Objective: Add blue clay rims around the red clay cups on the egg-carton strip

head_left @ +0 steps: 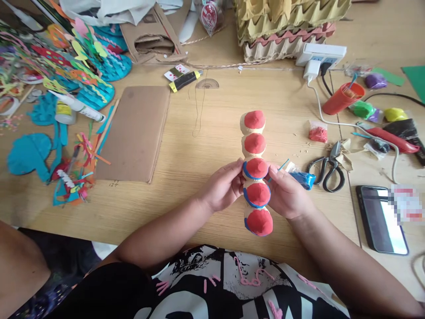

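A strip of egg-carton cups stands out above the table, several domes in a row running away from me. Red clay covers each dome, and blue clay edges the nearer ones. My left hand grips the strip's left side near the middle. On the right side, my right hand holds it too, with the thumb by the middle dome. A thin blue stick shows just beyond my right thumb; whether my fingers touch it I cannot tell. Right of that hand lies a blue clay packet.
Black-handled scissors, a phone, a red cup and a white cable are at right. Cardboard and blue paper crafts lie left. Egg trays stack at the back. Another person's leg shows lower left.
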A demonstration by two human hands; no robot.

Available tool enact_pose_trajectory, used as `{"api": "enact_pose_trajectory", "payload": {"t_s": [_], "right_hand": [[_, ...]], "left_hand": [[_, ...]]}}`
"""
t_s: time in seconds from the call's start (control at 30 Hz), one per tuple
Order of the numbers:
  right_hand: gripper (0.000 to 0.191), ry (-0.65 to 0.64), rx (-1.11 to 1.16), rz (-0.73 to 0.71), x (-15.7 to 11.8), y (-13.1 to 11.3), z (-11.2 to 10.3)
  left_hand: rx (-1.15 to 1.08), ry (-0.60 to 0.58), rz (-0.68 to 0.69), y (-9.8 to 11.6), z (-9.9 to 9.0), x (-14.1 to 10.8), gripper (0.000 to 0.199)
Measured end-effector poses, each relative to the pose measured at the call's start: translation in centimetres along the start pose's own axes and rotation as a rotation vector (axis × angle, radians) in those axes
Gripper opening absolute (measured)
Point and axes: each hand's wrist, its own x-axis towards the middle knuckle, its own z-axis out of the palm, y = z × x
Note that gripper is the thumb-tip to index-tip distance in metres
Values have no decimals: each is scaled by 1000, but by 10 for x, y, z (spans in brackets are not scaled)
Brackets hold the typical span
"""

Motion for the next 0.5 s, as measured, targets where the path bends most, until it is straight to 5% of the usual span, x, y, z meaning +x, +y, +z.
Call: {"api": "enact_pose_trajectory", "payload": {"t_s": [0.5], "right_hand": [[36,-7,115,12,10,13,-7]], "left_hand": [[165,-20,-29,-1,-13,5,43]]}}
